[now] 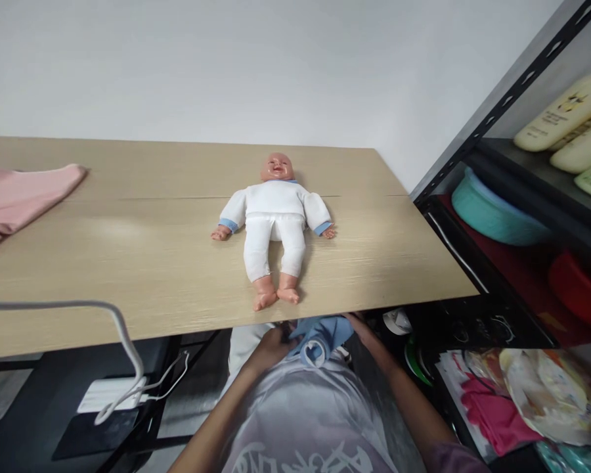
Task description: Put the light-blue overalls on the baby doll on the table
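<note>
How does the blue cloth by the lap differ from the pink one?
The blue cloth is bunched between the left hand and right hand; the pink cloth lies flatter, untouched, on the table. The picture's edge cuts off the pink cloth, not the blue cloth. Both are fabric.

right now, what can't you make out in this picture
All in the head view:
Left hand: fingertips lost in shadow and the folds of the blue cloth.
Right hand: fingers mostly hidden by the table edge and cloth.
Blue cloth: full shape, bunched up.
Pink cloth: cut off by the left edge.
Bottles: small print too small and blurred.
Shirt lettering: cut off by the bottom edge.
</note>
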Tool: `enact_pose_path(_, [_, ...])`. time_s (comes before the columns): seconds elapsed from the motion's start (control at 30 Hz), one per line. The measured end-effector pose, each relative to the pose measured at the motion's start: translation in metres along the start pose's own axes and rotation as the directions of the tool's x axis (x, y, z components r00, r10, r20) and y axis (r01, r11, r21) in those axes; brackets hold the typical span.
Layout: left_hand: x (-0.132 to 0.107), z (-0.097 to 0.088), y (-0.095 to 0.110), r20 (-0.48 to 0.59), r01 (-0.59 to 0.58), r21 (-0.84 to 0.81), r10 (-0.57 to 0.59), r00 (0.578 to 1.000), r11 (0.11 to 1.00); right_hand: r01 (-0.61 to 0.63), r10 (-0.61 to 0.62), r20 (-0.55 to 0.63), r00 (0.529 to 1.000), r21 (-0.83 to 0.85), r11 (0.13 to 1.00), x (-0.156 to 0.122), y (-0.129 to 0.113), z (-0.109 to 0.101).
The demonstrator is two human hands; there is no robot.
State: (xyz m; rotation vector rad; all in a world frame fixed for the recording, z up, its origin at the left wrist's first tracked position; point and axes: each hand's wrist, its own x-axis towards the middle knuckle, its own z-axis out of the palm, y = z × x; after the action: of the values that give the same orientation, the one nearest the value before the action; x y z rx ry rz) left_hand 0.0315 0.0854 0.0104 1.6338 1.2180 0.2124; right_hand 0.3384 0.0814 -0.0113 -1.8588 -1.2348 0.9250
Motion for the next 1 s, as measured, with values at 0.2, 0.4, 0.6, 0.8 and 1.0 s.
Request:
enact_pose_path(0.2, [-0.059,-0.026,-0.001,-0.025,0.176,0.261,-0.176,0.984,0.949,0.173,-0.173,0.183,0.968,0.015,0.985,-0.046,-0.034,-0.008])
enact_pose_path(0.4, [-0.117,-0.072,0.059,0.038,-0.190,0.221,0.186,0.982,0.957,0.614,-0.614,0.371,0.696,0.136,0.778,-0.100,-0.116,-0.032])
enact_pose_path(0.6, [-0.123,-0.109,0.129,-0.101,-0.508,-0.055,0.502,0.859,0.859,0.893,-0.907,0.196,0.374,0.189,0.409,-0.097,-0.180,-0.058])
enact_pose_path(0.8, [-0.057,-0.153,0.194,0.144,-0.687,-0.184,0.711,0.688,0.703,0.964,-0.956,0.174,0.236,0.079,0.252,-0.063,-0.229,-0.082])
enact_pose_path(1.0, [-0.035,-0.191,0.229,0.286,-0.649,-0.239,0.691,0.664,0.722,0.953,-0.962,-0.083,0.261,-0.137,0.271,-0.044,-0.254,-0.097])
